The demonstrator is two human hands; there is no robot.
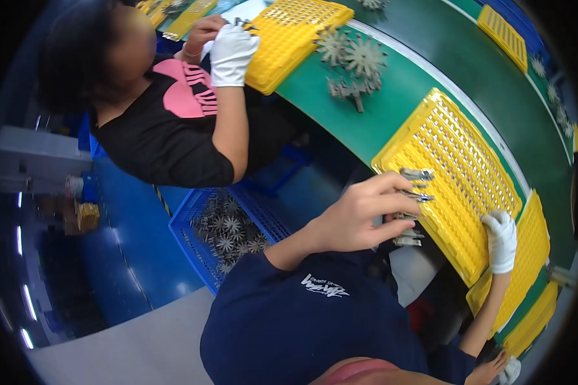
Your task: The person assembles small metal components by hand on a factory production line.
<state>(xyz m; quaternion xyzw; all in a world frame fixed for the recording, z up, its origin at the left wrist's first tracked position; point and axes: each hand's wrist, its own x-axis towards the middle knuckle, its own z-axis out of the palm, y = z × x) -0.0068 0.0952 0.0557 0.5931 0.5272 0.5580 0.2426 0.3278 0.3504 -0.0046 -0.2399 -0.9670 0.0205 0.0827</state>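
My left hand, bare, is closed around a grey star-shaped metal part with several prongs, held beside the near edge of a yellow tray. The part's middle is hidden behind my fingers. Rows of small shiny metal pieces fill the far side of this tray, while the nearer rows show bare yellow pockets. In a white glove, my right hand rests at the tray's right end with its fingers curled in. Whatever its fingertips pinch, if anything, is too small to make out.
Grey star-shaped parts lie on the green bench beyond the tray. On the left a co-worker handles parts over another yellow tray. A blue crate of star-shaped parts stands below. More yellow trays lie to the right.
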